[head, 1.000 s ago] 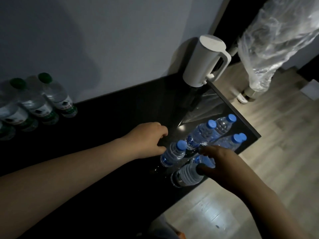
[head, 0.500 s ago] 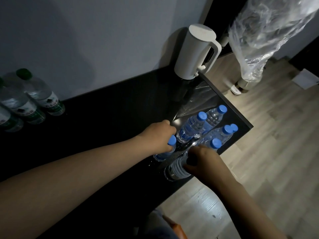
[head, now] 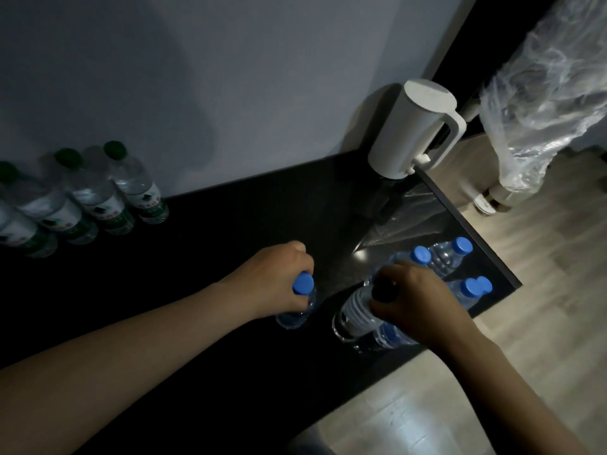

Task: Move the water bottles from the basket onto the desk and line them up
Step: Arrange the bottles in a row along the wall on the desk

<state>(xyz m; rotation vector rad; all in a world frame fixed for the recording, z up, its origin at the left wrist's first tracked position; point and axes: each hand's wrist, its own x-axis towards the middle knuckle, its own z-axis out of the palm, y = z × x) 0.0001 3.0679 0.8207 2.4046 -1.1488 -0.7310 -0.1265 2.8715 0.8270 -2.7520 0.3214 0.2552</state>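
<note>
My left hand (head: 274,280) grips a blue-capped water bottle (head: 297,310) by its neck, upright on the black desk (head: 203,257). My right hand (head: 415,302) wraps around the top of another clear bottle (head: 354,315) near the desk's front edge; its cap is hidden under my fingers. Several more blue-capped bottles (head: 450,257) stand clustered behind my right hand toward the desk's right corner. No basket is in view.
Several green-capped bottles (head: 98,198) stand in a row along the wall at far left. A white kettle (head: 414,129) sits at the desk's back right corner. Beyond the desk's right edge, a plastic-wrapped object (head: 542,103) stands on the wooden floor (head: 542,290).
My left hand closed around the blue-capped bottle's neck and drew it left, away from the cluster. My right hand settled over the top of the front bottle.
</note>
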